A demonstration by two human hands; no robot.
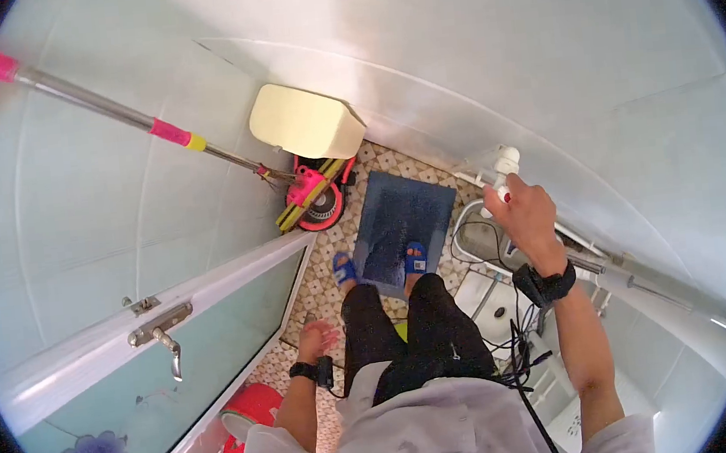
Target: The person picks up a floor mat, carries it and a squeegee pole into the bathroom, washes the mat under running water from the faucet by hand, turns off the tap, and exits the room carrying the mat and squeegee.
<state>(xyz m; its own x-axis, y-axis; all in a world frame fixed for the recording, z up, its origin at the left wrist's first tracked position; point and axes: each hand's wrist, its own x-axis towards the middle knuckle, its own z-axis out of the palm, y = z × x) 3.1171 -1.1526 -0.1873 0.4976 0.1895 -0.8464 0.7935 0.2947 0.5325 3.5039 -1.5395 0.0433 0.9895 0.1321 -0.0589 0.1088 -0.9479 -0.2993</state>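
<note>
Patterned tile floor (pixel 304 295) surrounds a dark blue mat (pixel 413 204) in a narrow, pale-walled washroom, where a person stands in blue sandals at the mat's near end. To the right of the mat, beside the wall, the right hand (pixel 528 219) grips a white fitting (pixel 507 160) with a red spot showing next to the fingertips. Its fingers are curled around the near part of the piece; the thumb's exact placement cannot be told. Left of the mat's near end, the left hand (pixel 316 342) hangs free and slightly blurred, fingers loosely parted and holding nothing. A white basin (pixel 483 311) sits to the mat's near right, with black cords (pixel 520 355) dangling over that side; a mop (pixel 93 100) leans at its far left, by a cream bin (pixel 296 118). Handling the fitting well likely calls for a firm but measured grip, the wrist in line with the piece and force applied without sideways strain on its joint. Steady footing matters on the mat, and the cords are best kept off the working forearm.
</note>
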